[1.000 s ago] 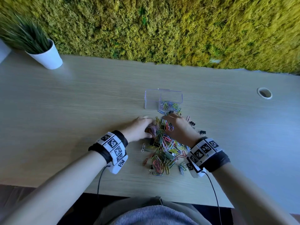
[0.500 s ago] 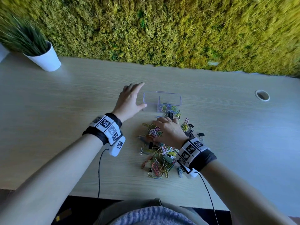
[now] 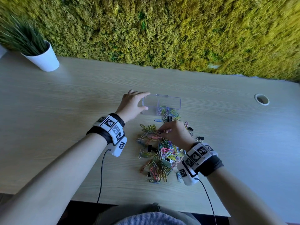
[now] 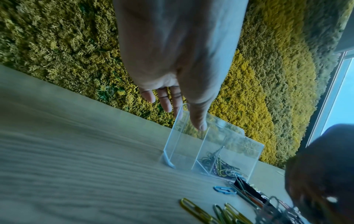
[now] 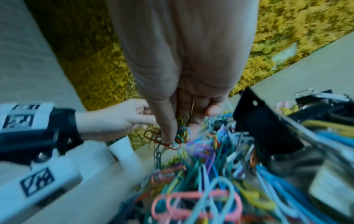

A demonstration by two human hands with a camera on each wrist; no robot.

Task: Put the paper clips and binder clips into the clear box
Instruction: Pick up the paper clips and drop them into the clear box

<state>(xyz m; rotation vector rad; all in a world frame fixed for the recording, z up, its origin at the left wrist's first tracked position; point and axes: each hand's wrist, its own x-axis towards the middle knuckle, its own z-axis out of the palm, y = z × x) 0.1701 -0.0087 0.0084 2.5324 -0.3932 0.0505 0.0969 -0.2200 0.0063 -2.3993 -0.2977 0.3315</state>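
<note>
The clear box (image 3: 170, 102) (image 4: 191, 145) stands on the table with several coloured paper clips (image 3: 167, 110) (image 4: 216, 163) in its right half. My left hand (image 3: 144, 101) (image 4: 189, 119) holds its left end, thumb on the near side and fingers over the far edge. A pile of paper clips (image 3: 164, 153) lies just in front of the box, with black binder clips (image 3: 200, 138) (image 5: 264, 125) among them. My right hand (image 3: 162, 131) (image 5: 178, 136) pinches a small bunch of clips (image 5: 182, 128) at the pile's far left part.
A white potted plant (image 3: 42, 57) stands at the far left of the wooden table (image 3: 65, 103). A moss wall (image 3: 162, 30) runs along the table's back edge. A cable hole (image 3: 261, 99) sits at the right. Wrist cables hang over the table's near edge.
My left hand left the pile, moved up to the box and took hold of its left end. My right hand shifted slightly back and left and gathered clips in its fingertips.
</note>
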